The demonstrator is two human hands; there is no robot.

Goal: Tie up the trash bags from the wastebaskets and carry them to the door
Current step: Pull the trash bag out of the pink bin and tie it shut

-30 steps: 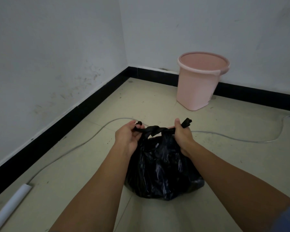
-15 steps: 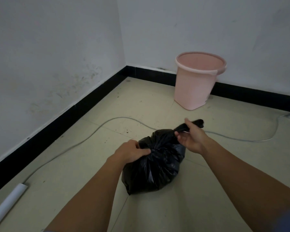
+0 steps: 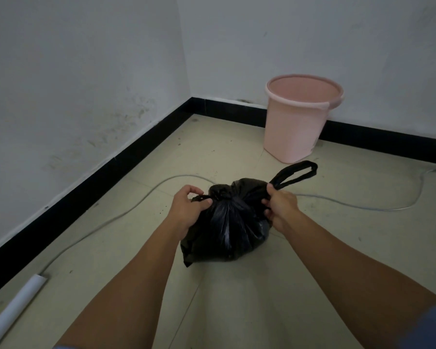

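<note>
Left hand (image 3: 189,207) pinches the short handle end, having lain over the bag top half a second earlier. Centre: black trash bag (image 3: 233,230) sits on the floor (image 3: 237,303), its neck now cinched into a knot (image 3: 224,195). Right hand (image 3: 280,207) grips the base of the handle loop (image 3: 296,172), which points toward the pink wastebasket (image 3: 297,122). Judged: first tie made; tightening remains before carrying

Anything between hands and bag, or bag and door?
Nothing: the left hand pinches a tie end at the knot of the black trash bag, the right hand grips its loop. No door in view, so that route cannot be judged; a grey cable lies on the floor beyond.
</note>
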